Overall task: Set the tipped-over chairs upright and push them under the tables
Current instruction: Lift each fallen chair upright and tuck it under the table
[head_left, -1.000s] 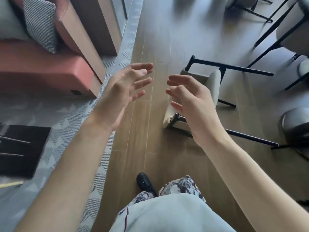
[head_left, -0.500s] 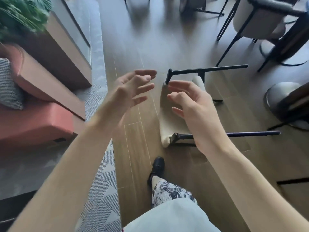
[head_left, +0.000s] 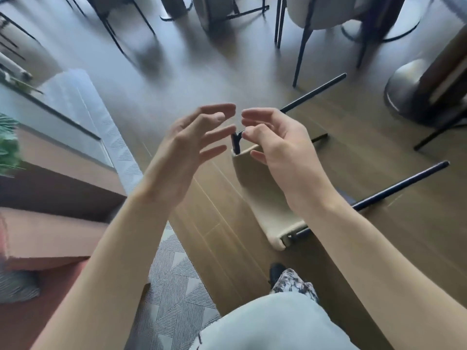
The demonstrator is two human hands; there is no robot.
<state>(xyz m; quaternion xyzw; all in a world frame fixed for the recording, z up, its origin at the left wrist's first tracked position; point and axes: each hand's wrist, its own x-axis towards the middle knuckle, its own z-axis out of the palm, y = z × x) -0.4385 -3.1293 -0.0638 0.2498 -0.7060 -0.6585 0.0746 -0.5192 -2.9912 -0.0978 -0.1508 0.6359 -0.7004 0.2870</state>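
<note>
A beige chair (head_left: 265, 198) with thin black legs lies tipped over on the wooden floor, its legs pointing right. Both my hands hover in the air above its far end, touching nothing. My left hand (head_left: 187, 145) has its fingers spread and loosely bent. My right hand (head_left: 278, 145) faces it, fingers loosely curled, and covers part of the chair's seat. Their fingertips nearly meet above the chair's black frame corner.
A round metal table base (head_left: 409, 89) stands at the right. Upright chairs (head_left: 326, 13) with black legs stand along the top. A salmon sofa (head_left: 48, 238) and a patterned rug (head_left: 174, 286) lie at the left. My shoe (head_left: 276, 271) is near the chair.
The view has swung and come closer to the chair, which now lies lower and nearer. Both hands have drawn together, fingertips almost meeting.
</note>
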